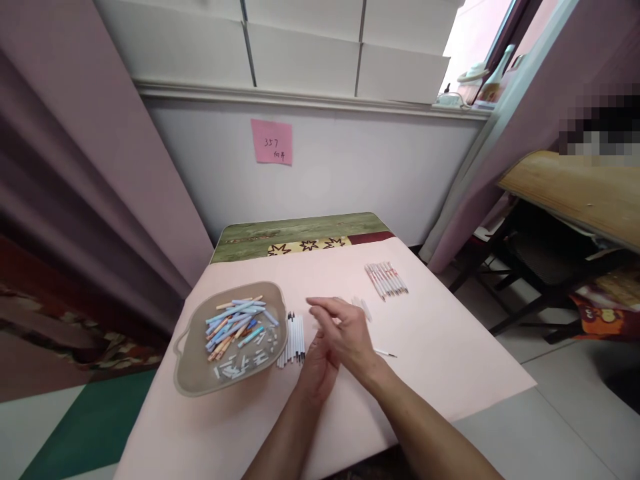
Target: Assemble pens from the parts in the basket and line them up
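Note:
My right hand (349, 330) is over my left hand (320, 369), the two touching in front of me. Both have bent, closed fingers. Whatever lies between them is hidden, and the fingertips are slightly blurred. Beside my left hand lies a row of white pen refills (291, 341) with dark ends. A single white refill (385, 353) rests on the table just right of my right wrist. Some small clear pieces (361, 307) lie beyond my right hand. To the left, a grey-beige basin (186, 373) holds blue and orange pen barrels (235, 327) and small clear and white parts (243, 365).
A bundle of assembled-looking white and red pens (387, 280) lies at the right on the pink-covered table (425, 347). A pink note (272, 142) is stuck to the wall behind. A wooden table (585, 187) and a dark chair (535, 247) stand at the right.

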Motion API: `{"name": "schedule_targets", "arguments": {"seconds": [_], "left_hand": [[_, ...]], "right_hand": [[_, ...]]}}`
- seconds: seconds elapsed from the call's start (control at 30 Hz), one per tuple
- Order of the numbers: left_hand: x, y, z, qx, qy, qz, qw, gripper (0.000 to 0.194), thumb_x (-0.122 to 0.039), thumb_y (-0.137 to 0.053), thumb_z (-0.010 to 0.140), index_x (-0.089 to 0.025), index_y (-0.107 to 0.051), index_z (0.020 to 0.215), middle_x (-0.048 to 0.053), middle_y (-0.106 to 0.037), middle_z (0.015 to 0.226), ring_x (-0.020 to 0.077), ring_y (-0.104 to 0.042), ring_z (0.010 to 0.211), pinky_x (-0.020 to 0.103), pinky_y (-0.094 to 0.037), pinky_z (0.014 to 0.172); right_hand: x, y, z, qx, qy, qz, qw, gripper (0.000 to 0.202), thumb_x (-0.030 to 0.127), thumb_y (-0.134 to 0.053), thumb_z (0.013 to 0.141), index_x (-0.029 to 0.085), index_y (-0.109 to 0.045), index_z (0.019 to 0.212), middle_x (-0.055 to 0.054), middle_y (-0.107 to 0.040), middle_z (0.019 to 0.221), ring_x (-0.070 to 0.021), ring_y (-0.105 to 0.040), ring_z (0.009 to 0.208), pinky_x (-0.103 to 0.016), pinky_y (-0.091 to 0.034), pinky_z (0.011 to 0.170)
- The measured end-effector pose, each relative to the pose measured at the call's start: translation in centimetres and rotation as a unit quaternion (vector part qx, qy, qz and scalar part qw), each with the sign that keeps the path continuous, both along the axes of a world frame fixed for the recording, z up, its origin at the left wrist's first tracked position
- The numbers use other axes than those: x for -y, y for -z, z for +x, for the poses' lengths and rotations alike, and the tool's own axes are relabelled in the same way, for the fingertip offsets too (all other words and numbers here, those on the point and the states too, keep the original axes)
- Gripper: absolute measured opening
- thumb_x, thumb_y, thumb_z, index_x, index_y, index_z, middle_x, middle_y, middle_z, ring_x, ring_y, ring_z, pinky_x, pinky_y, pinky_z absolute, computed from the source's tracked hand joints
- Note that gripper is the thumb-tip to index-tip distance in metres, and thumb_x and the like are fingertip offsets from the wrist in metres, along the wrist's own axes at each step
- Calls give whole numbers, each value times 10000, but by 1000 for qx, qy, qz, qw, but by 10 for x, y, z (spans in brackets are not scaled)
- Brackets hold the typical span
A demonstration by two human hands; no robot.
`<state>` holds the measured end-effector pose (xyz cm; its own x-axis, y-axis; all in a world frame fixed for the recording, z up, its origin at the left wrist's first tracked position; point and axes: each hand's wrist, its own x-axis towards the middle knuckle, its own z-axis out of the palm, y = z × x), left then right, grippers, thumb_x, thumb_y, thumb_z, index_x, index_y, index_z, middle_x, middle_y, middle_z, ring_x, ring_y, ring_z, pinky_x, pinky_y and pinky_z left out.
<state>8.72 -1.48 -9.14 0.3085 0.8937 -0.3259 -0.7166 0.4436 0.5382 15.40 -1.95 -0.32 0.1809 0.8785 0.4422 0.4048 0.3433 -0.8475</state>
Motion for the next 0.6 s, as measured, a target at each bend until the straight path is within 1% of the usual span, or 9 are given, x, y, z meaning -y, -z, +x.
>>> {"name": "schedule_targets", "arguments": {"seconds": [0.03,0.07,0.17,0.27,0.33,0.5,0.6], "left_hand": [[0,1,-2,17,7,2,1000,212,-220,-766,696,-170,-678,882,46,-699,933,160,-655,918,244,-547,791],[0,2,-4,36,16,3,999,184,-205,-762,703,-156,-678,860,45,-701,914,136,-658,873,219,-545,780],[-1,6,-6,74,36,-10,997,138,-169,-740,728,-129,-676,843,58,-710,895,86,-657,765,164,-541,733],[-2,7,-5,73,40,-15,996,134,-168,-727,742,-132,-677,861,62,-714,893,87,-662,743,162,-550,710],[-1,6,-4,69,41,-9,997,135,-170,-726,742,-134,-678,863,63,-715,888,93,-665,743,167,-553,703],[2,5,-5,66,39,6,997,144,-162,-736,729,-136,-678,858,59,-715,875,93,-658,730,169,-545,684],[3,3,-6,66,51,6,997,144,-172,-736,733,-135,-673,857,74,-716,903,93,-653,728,170,-535,682]], "right_hand": [[3,7,10,-13,20,-16,1000,200,277,-552,876,234,-721,973,-30,-727,949,-165,-661,856,-277,-517,775],[8,14,21,-26,48,-29,998,199,291,-552,872,218,-724,940,-35,-727,912,-165,-659,813,-271,-519,743],[26,39,52,-33,97,-91,991,194,345,-598,830,192,-717,829,-25,-708,766,-150,-620,654,-247,-496,623],[39,56,62,-58,96,-149,983,256,411,-624,802,174,-701,746,-13,-664,651,-141,-574,571,-235,-455,544],[41,61,59,-88,77,-174,978,289,441,-640,784,164,-706,732,-10,-652,627,-135,-558,554,-231,-436,526],[34,63,49,-168,28,-215,962,317,460,-674,744,145,-699,707,11,-590,545,-104,-479,490,-217,-370,473],[35,62,51,-183,40,-206,960,296,444,-672,745,149,-674,716,6,-597,573,-106,-479,502,-221,-380,483]]}}
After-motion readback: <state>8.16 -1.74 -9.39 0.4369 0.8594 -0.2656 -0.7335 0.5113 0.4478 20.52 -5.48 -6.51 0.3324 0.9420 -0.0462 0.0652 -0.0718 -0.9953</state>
